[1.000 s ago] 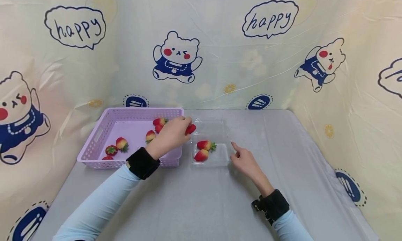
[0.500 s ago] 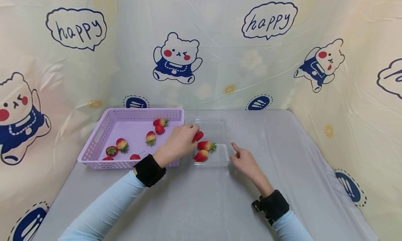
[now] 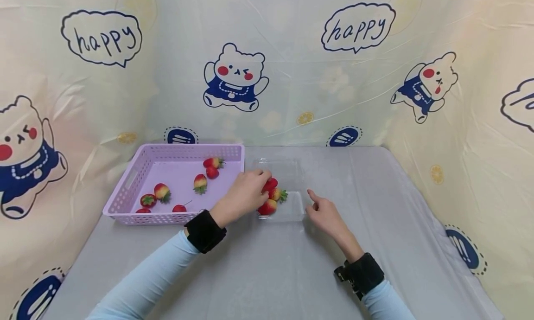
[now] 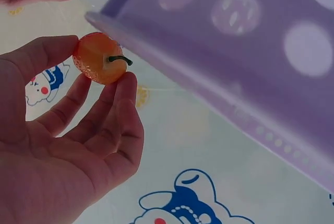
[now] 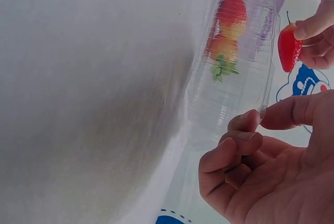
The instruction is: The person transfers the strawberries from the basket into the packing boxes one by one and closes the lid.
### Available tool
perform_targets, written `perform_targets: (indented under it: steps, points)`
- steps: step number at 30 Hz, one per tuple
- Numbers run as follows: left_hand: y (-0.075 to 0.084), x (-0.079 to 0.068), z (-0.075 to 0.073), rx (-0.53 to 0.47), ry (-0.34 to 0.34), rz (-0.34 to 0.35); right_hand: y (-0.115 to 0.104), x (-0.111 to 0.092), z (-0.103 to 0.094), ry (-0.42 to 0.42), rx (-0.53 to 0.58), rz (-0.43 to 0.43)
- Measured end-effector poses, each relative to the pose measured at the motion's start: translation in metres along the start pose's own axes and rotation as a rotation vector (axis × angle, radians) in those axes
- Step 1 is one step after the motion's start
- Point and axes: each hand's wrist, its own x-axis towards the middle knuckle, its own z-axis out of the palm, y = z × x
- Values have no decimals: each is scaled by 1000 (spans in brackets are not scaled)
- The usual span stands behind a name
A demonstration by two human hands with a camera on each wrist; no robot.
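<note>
My left hand (image 3: 246, 195) pinches a strawberry (image 5: 288, 46) between thumb and fingertips. This fruit is glossy red with an orange top and a thin dark stem, plain in the left wrist view. It hangs over the left part of a clear plastic box (image 3: 295, 206), close above two other strawberries (image 3: 267, 208) lying inside. My right hand (image 3: 327, 214) is at the box's right side. In the right wrist view, its thumb and curled fingertips pinch the box rim. The clear lid (image 3: 283, 168) is folded back, away from me.
Left of the box stands a purple perforated basket (image 3: 109, 208) with several strawberries and a small red fruit with a stem (image 3: 179, 208). Its right wall is close beside my left forearm and the box. A grey cloth (image 3: 267, 273) covers the table; a printed curtain (image 3: 292, 116) hangs behind.
My left hand has carried the strawberry from the basket's right edge rightward and toward me, over the box near the two strawberries. The right hand has stayed in place.
</note>
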Motion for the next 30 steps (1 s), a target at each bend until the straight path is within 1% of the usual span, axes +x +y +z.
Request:
perform_targets:
  steps: [6,10,14,23,30]
  points:
    - [5,3,6,12,8,24,0,-1,0,-5,3,1]
    - [8,4,9,-6,-12,22,0,-2,0,-10,10,9]
    - [10,5,12,-1,-23,17,0,-2,0,-7,13,8]
    - [10,4,22,-28,-2,22,0,-1,1,-7,12,2]
    - [13,3,30,-57,4,32,0,-1,2,-4,15,11]
